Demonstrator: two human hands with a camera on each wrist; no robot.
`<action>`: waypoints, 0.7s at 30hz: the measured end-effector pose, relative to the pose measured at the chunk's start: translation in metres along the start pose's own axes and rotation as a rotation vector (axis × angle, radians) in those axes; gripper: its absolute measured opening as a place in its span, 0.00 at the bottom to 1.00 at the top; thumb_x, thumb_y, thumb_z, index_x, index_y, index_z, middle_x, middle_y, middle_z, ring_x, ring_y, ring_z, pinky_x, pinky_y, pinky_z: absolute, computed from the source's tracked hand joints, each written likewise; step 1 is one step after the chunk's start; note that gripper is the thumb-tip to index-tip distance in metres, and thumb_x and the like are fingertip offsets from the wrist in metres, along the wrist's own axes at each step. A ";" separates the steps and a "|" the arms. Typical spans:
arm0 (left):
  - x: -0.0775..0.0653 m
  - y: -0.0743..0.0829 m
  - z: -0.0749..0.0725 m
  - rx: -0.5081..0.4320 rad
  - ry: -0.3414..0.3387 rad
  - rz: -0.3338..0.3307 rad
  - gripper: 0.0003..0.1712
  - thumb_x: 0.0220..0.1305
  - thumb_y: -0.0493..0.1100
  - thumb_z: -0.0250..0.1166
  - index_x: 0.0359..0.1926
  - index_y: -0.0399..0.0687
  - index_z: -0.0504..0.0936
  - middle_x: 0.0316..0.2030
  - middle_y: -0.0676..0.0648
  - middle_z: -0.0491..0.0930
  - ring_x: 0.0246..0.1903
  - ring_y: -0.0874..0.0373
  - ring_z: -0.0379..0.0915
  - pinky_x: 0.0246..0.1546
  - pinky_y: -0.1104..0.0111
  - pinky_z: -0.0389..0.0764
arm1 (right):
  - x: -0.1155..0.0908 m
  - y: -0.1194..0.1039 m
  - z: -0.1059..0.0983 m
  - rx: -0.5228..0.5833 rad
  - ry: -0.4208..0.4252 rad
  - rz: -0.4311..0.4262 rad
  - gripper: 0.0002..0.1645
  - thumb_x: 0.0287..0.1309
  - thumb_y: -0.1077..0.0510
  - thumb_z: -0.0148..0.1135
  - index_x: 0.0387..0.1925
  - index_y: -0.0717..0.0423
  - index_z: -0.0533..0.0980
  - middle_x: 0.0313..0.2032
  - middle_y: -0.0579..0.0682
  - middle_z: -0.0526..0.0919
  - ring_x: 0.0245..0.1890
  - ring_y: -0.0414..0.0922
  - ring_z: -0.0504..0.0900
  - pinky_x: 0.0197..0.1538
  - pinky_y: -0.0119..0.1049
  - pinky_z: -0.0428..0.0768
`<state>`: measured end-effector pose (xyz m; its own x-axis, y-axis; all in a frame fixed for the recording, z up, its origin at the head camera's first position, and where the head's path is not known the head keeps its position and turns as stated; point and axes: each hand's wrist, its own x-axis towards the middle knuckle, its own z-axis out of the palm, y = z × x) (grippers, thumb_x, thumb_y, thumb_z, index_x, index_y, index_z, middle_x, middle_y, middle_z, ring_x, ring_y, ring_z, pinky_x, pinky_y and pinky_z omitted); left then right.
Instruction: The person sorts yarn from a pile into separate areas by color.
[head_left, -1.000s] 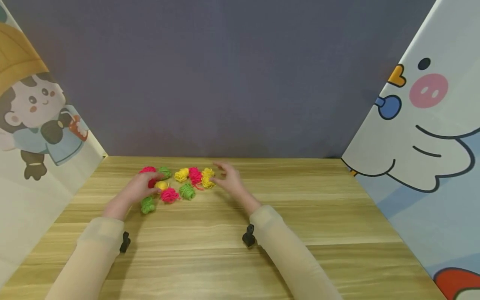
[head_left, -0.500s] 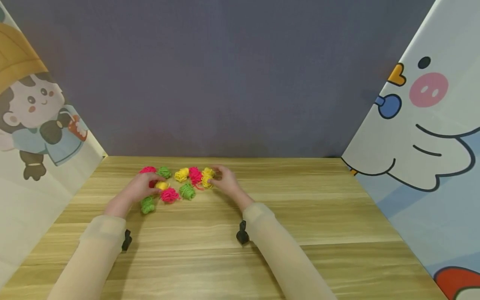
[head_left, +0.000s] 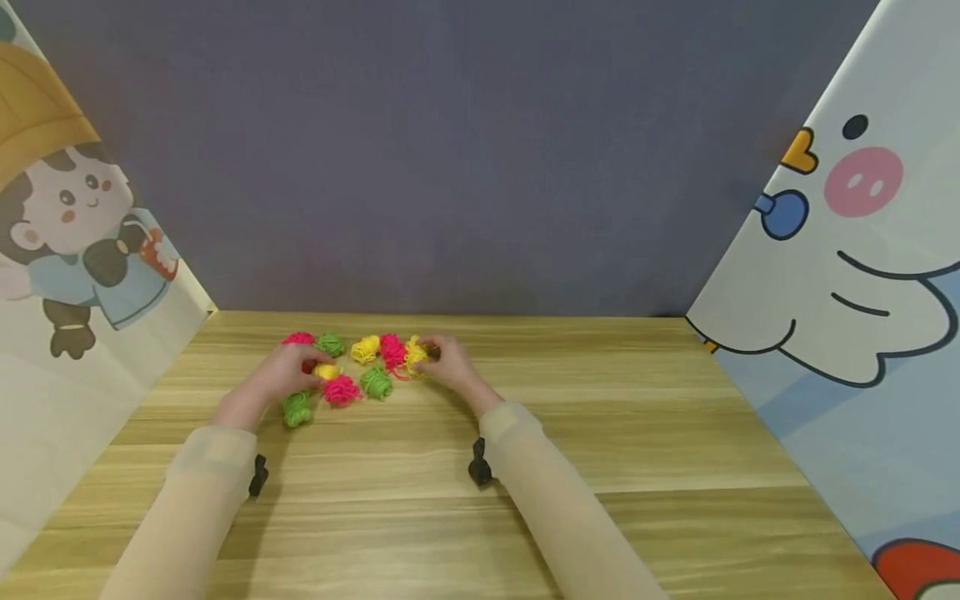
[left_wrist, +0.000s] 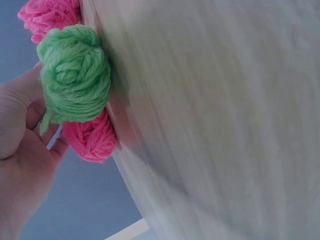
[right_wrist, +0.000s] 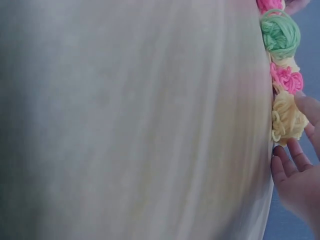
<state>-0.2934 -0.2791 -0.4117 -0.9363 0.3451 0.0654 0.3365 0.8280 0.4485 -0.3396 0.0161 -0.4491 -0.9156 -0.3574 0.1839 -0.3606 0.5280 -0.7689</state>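
Several small balls of yarn lie near the back of the wooden table. My left hand (head_left: 281,373) pinches a yellow yarn ball (head_left: 326,372) between thumb and fingers. Just in front of it sits a pink yarn ball (head_left: 341,390), and a green one (head_left: 297,410) lies below the hand. In the left wrist view a green yarn ball (left_wrist: 75,75) hides part of the left fingers. To the right, my right hand (head_left: 452,365) holds another yellow yarn ball (right_wrist: 287,117), thumb on one side and fingers on the other.
Between the hands lie a yellow yarn ball (head_left: 365,350), a pink one (head_left: 392,350) and a green one (head_left: 377,382). Another green ball (head_left: 330,344) is behind the left hand. A grey panel (head_left: 450,167) rises at the table's (head_left: 600,417) back edge, with printed panels at both sides.
My right hand has moved left and its fingers have closed in on the yellow yarn ball at the row's right end. The left fingers have drawn in on their yellow ball.
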 end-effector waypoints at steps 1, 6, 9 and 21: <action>0.000 0.000 0.000 -0.001 -0.002 -0.002 0.17 0.52 0.35 0.70 0.46 0.41 0.84 0.38 0.42 0.80 0.34 0.53 0.70 0.35 0.62 0.73 | 0.000 -0.001 0.000 -0.012 -0.004 0.004 0.27 0.50 0.57 0.71 0.52 0.59 0.75 0.48 0.56 0.78 0.50 0.50 0.76 0.55 0.38 0.76; 0.001 -0.001 0.000 -0.012 0.000 -0.010 0.17 0.52 0.35 0.70 0.46 0.41 0.84 0.39 0.42 0.80 0.35 0.53 0.70 0.37 0.61 0.74 | 0.001 -0.002 0.003 -0.090 0.000 0.005 0.26 0.48 0.55 0.73 0.49 0.58 0.76 0.46 0.55 0.77 0.47 0.48 0.75 0.52 0.36 0.75; 0.000 -0.001 0.000 -0.018 0.003 -0.007 0.17 0.52 0.35 0.70 0.46 0.41 0.84 0.40 0.42 0.81 0.36 0.52 0.71 0.38 0.60 0.74 | 0.001 -0.002 0.004 -0.125 0.008 -0.002 0.25 0.47 0.55 0.73 0.47 0.58 0.76 0.44 0.54 0.77 0.46 0.47 0.74 0.50 0.35 0.75; -0.002 0.001 -0.001 -0.033 0.005 0.010 0.17 0.53 0.34 0.69 0.46 0.39 0.83 0.38 0.41 0.80 0.35 0.53 0.70 0.36 0.62 0.74 | 0.000 -0.005 0.003 -0.145 0.011 0.019 0.18 0.46 0.56 0.72 0.39 0.56 0.76 0.36 0.51 0.75 0.37 0.43 0.72 0.41 0.32 0.74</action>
<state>-0.2918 -0.2795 -0.4109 -0.9334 0.3509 0.0746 0.3424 0.8094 0.4771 -0.3370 0.0112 -0.4476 -0.9242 -0.3382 0.1776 -0.3644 0.6410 -0.6756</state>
